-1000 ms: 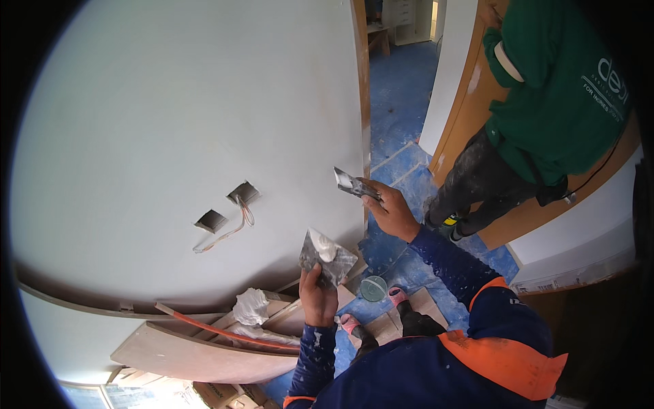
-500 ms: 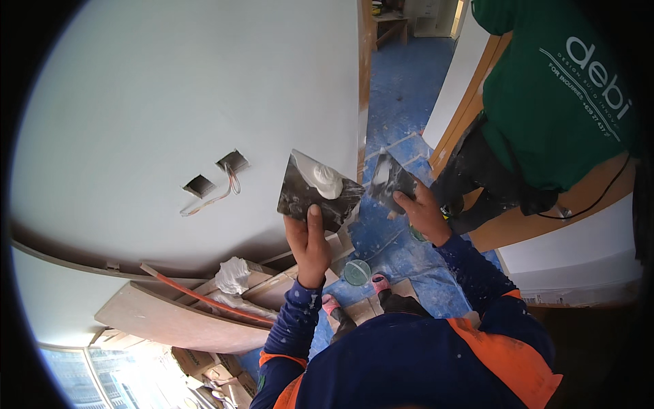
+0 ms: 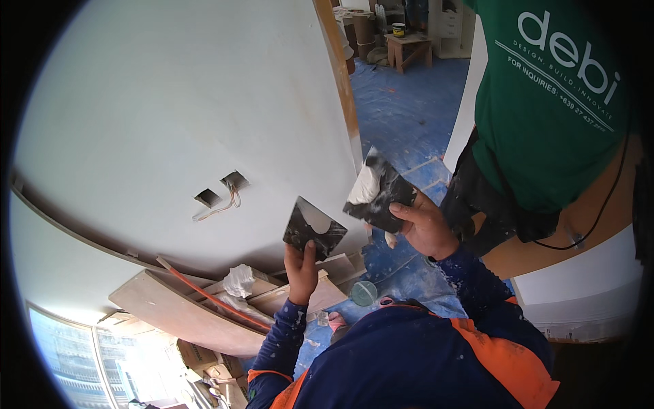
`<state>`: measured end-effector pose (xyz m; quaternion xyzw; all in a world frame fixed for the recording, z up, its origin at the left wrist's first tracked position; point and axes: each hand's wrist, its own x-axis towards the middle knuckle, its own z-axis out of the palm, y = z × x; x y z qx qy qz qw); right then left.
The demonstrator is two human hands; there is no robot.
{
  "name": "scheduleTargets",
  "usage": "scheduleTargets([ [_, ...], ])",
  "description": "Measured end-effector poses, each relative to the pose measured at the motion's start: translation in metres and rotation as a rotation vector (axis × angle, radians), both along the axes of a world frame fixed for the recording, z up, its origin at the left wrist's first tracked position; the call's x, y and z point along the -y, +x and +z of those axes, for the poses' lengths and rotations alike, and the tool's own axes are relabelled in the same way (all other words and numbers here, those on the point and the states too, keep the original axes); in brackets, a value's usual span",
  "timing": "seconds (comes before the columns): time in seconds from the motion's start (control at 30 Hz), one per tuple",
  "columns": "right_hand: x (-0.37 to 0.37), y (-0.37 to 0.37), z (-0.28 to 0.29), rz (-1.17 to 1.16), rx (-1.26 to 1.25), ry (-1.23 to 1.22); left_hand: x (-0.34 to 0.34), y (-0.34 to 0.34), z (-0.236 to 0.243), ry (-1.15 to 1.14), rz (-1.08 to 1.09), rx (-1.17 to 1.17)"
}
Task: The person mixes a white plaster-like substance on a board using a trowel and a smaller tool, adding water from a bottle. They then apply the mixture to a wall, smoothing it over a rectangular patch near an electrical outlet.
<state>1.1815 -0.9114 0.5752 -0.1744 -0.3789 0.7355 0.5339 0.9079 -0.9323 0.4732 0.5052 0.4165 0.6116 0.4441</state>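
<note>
My left hand [image 3: 302, 278] grips a thin square putty scraper [image 3: 328, 240], thumb on its upper face; a pale film of white paste coats part of the blade. To its right, my right hand [image 3: 429, 226] is closed on a second square scraper [image 3: 394, 185], its dark blade tilted upward. A thick lump of white putty [image 3: 366, 186] sits on this second blade. The two blades are close together but apart, in front of the edge of a pale wall [image 3: 170, 102]. The fingers beneath both scrapers are mostly hidden.
Two square wall cut-outs with loose wires [image 3: 230, 200] lie left. Below are a curved board [image 3: 184, 313], an orange tube [image 3: 216, 300] and crumpled plastic [image 3: 238, 281]. A person in a green shirt [image 3: 538, 163] stands close right. A round container [image 3: 364, 293] rests on blue floor sheeting [image 3: 402, 123].
The white putty lump has passed from the left scraper to the right one. My right hand has moved slightly left, nearer the left scraper, and the view has shifted.
</note>
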Motion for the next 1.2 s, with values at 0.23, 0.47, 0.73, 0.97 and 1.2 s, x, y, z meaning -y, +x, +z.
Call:
scheduleTargets([
  [0.23,-0.015,0.002,-0.021,-0.399,1.002,1.153,-0.005,0.064,0.056,-0.342,-0.189,0.742],
  [0.47,-0.068,0.027,-0.019,-0.425,1.339,1.269,0.011,0.036,0.087,-0.13,-0.004,0.645],
  [0.73,-0.172,-0.021,0.101,-1.167,1.122,1.023,0.037,0.016,0.02,-0.213,0.103,0.766],
  [0.97,-0.202,-0.073,0.112,-1.36,1.138,0.933,0.071,-0.013,-0.02,-0.284,0.177,0.787],
  [1.2,-0.199,-0.105,0.102,-1.436,1.086,0.955,0.098,-0.056,-0.018,-0.37,0.255,0.708],
])
